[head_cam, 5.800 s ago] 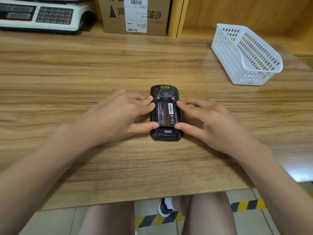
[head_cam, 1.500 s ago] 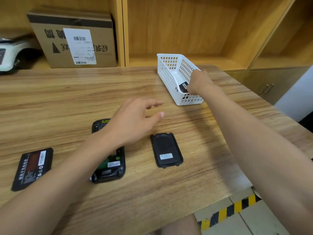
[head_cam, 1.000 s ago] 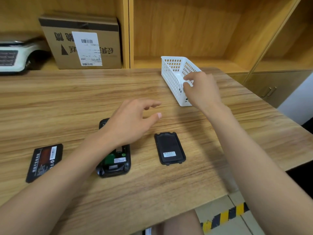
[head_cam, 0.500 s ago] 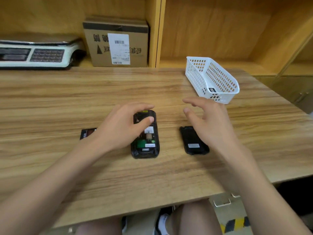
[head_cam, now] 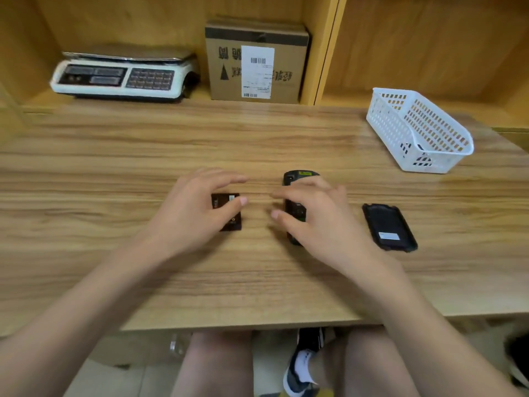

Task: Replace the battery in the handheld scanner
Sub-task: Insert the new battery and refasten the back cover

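Battery-swap step, cover off: left hand [head_cam: 197, 213] spread loosely over the flat black battery [head_cam: 227, 212] at 9 o'clock of the black handheld scanner [head_cam: 297, 196], itself under the relaxed, empty right hand [head_cam: 317, 222]; next, seat a battery in the bay.

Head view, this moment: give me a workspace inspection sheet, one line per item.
Surface: wooden table, grain finish.
Job's things: scanner lies back up, mostly hidden by the right hand; battery lies flat to its left; back cover lies loose to its right.
Clutter: white basket at far right with a dark item inside, too small to identify.
Hands: left hand over the battery, contact unclear; right hand spread over the scanner, holding nothing.
Cables: nothing seen.
Surroundings: weighing scale and cardboard box on the shelf behind.
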Motion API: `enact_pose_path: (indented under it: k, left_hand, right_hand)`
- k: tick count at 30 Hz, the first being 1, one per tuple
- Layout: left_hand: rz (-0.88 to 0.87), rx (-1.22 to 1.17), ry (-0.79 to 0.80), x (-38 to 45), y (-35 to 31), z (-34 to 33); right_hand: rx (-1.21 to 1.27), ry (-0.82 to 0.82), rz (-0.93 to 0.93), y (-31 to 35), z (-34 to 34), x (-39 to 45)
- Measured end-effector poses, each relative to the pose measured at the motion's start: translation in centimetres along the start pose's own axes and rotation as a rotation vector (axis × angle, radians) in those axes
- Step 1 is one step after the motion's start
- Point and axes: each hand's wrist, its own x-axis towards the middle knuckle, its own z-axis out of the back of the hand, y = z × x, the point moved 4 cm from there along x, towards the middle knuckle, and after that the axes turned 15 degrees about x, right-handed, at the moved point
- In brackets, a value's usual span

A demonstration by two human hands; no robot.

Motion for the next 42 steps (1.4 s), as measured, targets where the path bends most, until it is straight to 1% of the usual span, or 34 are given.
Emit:
enact_pose_path:
  k: [4,9,13,22,30,37,42]
  left_hand:
    - [0.009,0.041,0.021,-1.3,1.8,0.4]
    - [0.006,0.115,0.042,-2.7,3.5,0.0]
    - [0.038,0.123,0.035,-3.3,4.1,-0.1]
    - [-0.042,0.183,0.016,-3.6,3.9,-0.7]
    - [0.010,0.030,-0.058,-3.1,2.3,-0.5]
    - [-0.024,-0.111,-0.183,-2.0,-1.3,-0.8]
    - [-0.050,-0.208,-0.196,-1.0,-4.5,-1.6]
  right_hand:
    - [-0.033,0.015,0.045,1.6,-2.0,0.3]
    - [-0.131,0.081,0.080,2.7,-4.3,0.6]
    - [-0.206,0.046,0.113,3.2,-5.1,1.0]
    - [-0.248,0.029,0.182,2.9,-5.7,1.0]
    - [-0.175,-0.056,0.194,2.5,-4.3,0.4]
    - [-0.037,-0.202,0.174,1.1,-0.5,-1.4]
    - [0.019,-0.267,0.116,-0.7,2.3,-3.2]
